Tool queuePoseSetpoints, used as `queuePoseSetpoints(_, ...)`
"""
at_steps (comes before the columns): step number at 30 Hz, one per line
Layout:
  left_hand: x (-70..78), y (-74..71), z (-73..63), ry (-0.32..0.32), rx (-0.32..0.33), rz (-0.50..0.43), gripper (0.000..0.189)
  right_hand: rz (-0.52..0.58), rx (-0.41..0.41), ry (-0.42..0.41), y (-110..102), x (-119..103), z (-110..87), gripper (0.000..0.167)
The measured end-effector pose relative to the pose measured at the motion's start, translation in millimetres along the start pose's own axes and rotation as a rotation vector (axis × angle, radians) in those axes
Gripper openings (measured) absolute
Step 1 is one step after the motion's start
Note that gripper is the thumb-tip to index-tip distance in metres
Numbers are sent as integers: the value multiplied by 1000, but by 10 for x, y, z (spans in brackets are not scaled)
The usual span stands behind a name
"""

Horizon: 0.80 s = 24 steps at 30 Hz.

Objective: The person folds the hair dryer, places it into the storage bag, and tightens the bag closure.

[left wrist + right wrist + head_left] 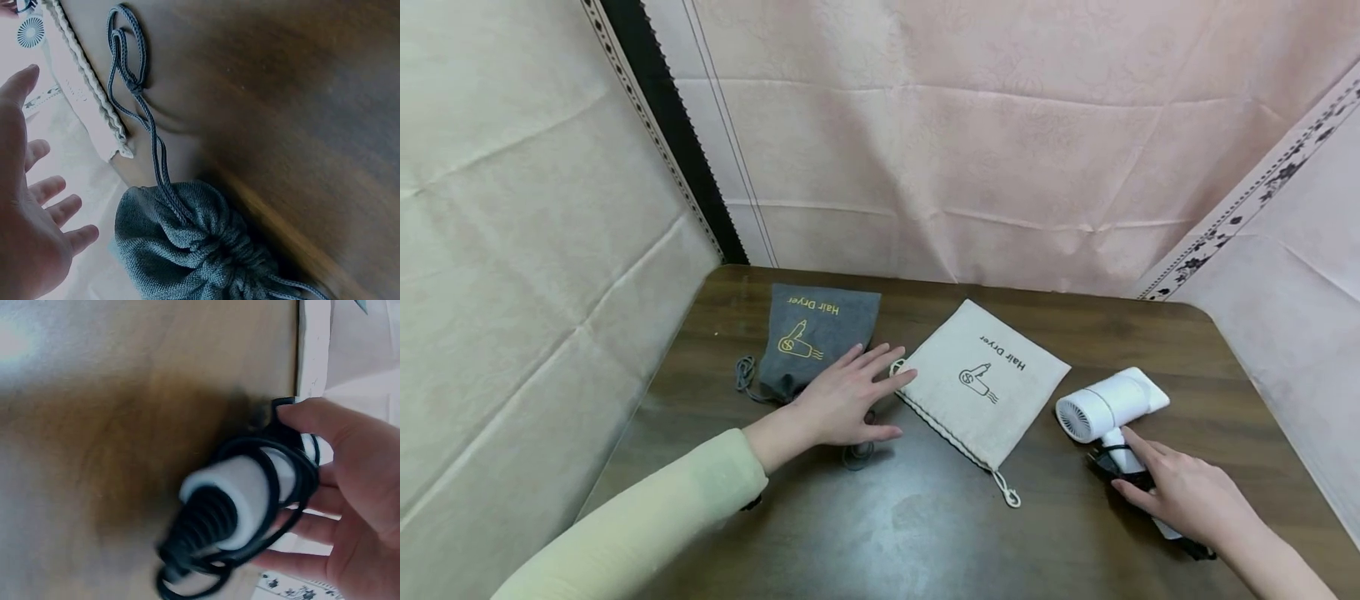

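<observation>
My left hand [848, 400], fingers spread and holding nothing, is over the lower right corner of a dark grey drawstring pouch [822, 321] printed "Hair Dryer". In the left wrist view the pouch's gathered mouth [206, 256] and looped cord [150, 119] show beside the hand. On the right, my right hand [1197, 493] grips the handle of a white hair dryer [1108, 404], whose black cord [265, 469] is wound round the handle. Its nozzle points away to the upper right. A cream drawstring pouch [981, 375], also printed "Hair Dryer", lies flat between the hands.
All of this is on a dark brown wooden table [970, 542] with rounded far corners. Pale cloth [925, 167] hangs behind it and along both sides. The cream pouch's cord loop [1011, 497] extends toward the near side.
</observation>
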<state>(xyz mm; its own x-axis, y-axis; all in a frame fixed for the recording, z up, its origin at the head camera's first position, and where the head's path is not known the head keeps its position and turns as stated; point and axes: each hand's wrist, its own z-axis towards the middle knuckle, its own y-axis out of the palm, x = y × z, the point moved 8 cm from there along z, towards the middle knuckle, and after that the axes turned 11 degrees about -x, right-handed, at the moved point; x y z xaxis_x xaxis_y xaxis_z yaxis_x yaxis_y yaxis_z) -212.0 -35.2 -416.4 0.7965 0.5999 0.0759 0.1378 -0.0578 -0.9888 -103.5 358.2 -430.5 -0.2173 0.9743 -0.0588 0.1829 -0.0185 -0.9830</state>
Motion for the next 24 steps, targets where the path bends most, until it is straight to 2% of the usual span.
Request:
queuePoseSetpoints(4,37,25,-20,6,-1,-18,84,51,35,-23,69,20,-9,75)
queuePoseSetpoints(10,85,56,-66,25,0,-21,83,71,125,-70,88,44,11,76)
queuePoseSetpoints(15,117,87,-99,59,8,-34,79,126,144,-80,90,136,16,73)
queuePoseSetpoints(24,157,114,-188,119,37,-21,71,133,242,-137,-14,214,13,72)
